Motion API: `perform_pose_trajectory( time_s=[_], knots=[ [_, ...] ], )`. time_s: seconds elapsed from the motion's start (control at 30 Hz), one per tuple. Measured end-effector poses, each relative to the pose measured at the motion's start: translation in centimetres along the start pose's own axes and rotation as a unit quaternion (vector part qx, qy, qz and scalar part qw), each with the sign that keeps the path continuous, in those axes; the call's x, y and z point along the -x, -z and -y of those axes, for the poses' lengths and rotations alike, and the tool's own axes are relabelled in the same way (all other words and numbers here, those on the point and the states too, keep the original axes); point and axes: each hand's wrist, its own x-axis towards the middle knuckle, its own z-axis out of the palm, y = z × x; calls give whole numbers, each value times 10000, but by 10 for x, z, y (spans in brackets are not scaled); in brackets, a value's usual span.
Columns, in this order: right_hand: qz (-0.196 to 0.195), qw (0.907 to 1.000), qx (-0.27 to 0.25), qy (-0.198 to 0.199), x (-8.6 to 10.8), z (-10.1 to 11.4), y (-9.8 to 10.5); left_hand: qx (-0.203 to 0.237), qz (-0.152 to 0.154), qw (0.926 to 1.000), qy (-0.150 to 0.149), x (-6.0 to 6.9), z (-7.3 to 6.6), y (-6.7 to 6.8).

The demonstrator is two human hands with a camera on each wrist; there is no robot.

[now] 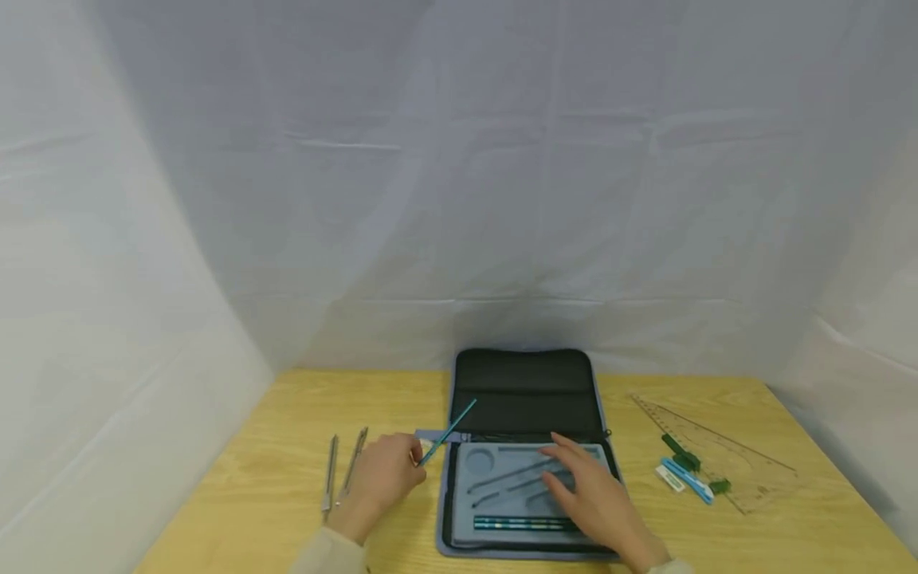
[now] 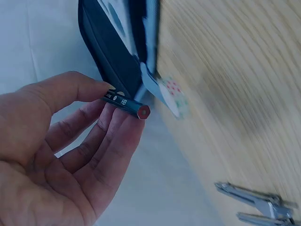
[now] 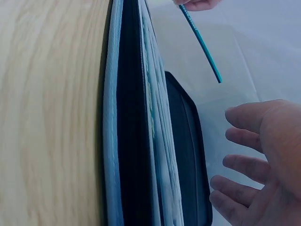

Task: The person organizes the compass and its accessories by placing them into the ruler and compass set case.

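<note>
The pencil [image 1: 448, 432] I held looked glossily lacquered; the tray [image 1: 511, 462], smooth matt plastic; the lid [image 1: 527, 378], dull cloth. To me the compasses [image 1: 330, 474] seemed shiny metal, the set square [image 1: 731, 456] clear plastic, the table [image 1: 251, 478] smooth grained wood.

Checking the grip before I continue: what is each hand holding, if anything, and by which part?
The left hand pinches a teal pencil near its red end, beside the HB marking. The right hand holds nothing.
</note>
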Motion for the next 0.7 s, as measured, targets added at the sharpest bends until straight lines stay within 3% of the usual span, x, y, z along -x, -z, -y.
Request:
perform_pose_trajectory(
  time_s=[0.23,0.47,0.7],
  knots=[
    [-148,9993,335,-34,6,-10,9,-174,-168,9985,-491,-2,-17,-9],
    [-35,9983,588,7,13,-23,20,-443,35,9952,-872,-6,-30,-19],
    [135,9960,849,-235,21,-33,30,-388,132,9896,-1379,-5,-43,-29]
  ],
)
